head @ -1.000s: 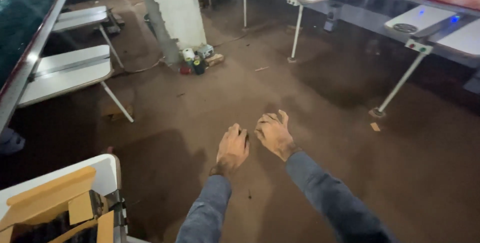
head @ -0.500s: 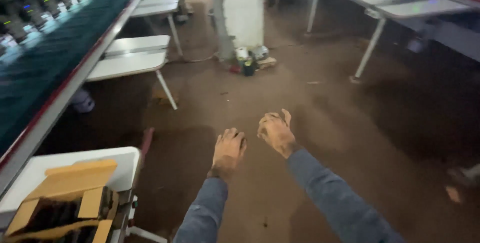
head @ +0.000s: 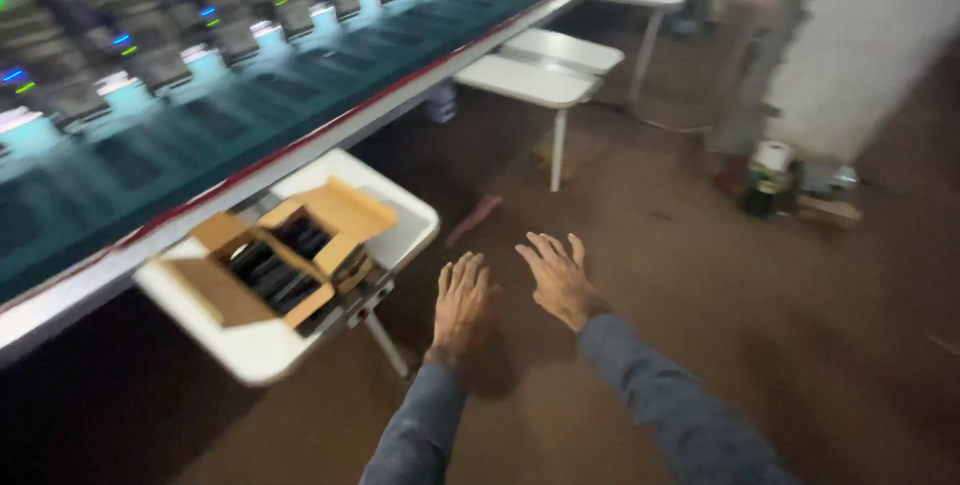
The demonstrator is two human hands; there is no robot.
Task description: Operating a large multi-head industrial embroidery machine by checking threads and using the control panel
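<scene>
Both hands empty, fingers spread wide: left hand [head: 463, 303] and right hand [head: 558, 280] hover over the floor, just right of the open cardboard box [head: 285, 257] on the white surface [head: 262, 353]. Risk: frame is blurred; a hasty reach could knock the box off its edge.

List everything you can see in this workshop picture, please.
long machine: one, teal bed with a row of lit heads, upper left
side tables: three, white, along the machine's edge
cardboard box: one, brown, flaps open, dark items inside, on the nearest table
pillar: one, white, upper right
containers: a few, blurred, at the pillar's foot
floor: brown, bare
left hand: empty, fingers spread, held out over the floor
right hand: empty, fingers spread, beside the left
</scene>
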